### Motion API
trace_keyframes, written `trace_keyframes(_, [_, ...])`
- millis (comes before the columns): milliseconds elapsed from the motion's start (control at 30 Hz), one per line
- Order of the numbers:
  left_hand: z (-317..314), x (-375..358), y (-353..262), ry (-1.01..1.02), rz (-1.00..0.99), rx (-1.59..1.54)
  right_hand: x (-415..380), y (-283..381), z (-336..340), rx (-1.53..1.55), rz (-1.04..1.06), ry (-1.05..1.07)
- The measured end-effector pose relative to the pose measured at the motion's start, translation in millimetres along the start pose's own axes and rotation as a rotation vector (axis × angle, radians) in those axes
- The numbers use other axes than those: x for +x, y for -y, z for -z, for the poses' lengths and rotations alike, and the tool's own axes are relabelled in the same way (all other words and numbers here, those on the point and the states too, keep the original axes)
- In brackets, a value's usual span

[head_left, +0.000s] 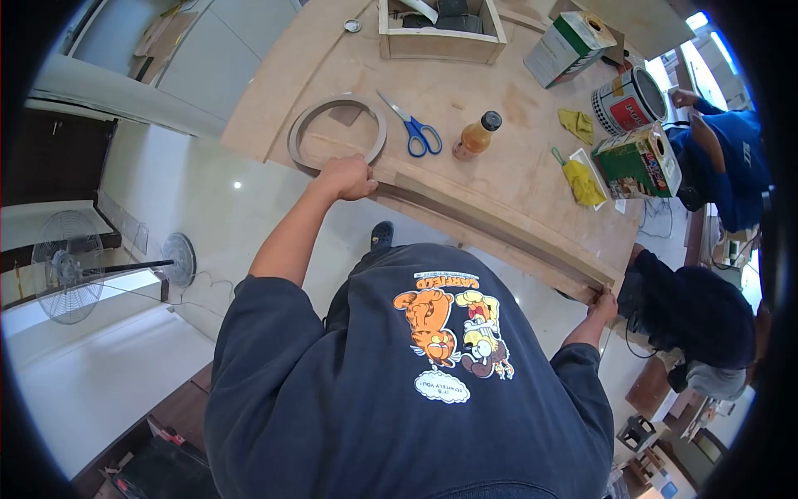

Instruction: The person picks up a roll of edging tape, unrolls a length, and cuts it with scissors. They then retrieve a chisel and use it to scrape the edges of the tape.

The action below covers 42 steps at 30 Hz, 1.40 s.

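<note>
A long, narrow wooden board [499, 229] lies along the near edge of the worktable. My left hand [347, 178] is closed around its left end, beside a grey coil of edge banding [378, 141]. At the board's right end, near the table corner, my right hand [604, 307] grips it with the fingers partly hidden. Blue-handled scissors [422, 137] lie with the blades partly spread, just beyond the board. To their right stands a bottle of amber liquid [474, 140] with a black cap.
On the worktable [515, 170] are a wooden box [440, 46], green-and-white tins [565, 50], a paint can [629, 101] and yellow cloths [584, 183]. Two people [694, 308] are at the right. A standing fan [71, 266] is at the left.
</note>
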<state>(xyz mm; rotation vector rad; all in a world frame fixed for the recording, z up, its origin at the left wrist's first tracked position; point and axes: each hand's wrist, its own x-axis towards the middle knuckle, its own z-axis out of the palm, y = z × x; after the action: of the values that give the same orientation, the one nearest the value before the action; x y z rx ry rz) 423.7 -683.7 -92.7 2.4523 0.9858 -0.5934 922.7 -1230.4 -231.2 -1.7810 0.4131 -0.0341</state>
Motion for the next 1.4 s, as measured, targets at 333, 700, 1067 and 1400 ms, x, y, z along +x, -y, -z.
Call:
trace_keyframes(333, [-2, 1, 3, -0.019, -0.033, -0.037, -2, 1, 0, 0.008, 0.011, 0.019])
trace_keyframes(700, [1, -14, 6, -0.043, -0.091, -0.084, -14, 12, -4, -0.031, -0.127, -0.092])
trace_keyframes(1067, [22, -94, 31, -0.157, -0.101, -0.200, 20, 87, 18, 0.758, -0.052, 0.336])
trace_keyframes(1400, [55, -147, 80, -0.464, -0.178, -0.833, -203, 362, -184, 0.965, 0.523, 0.744])
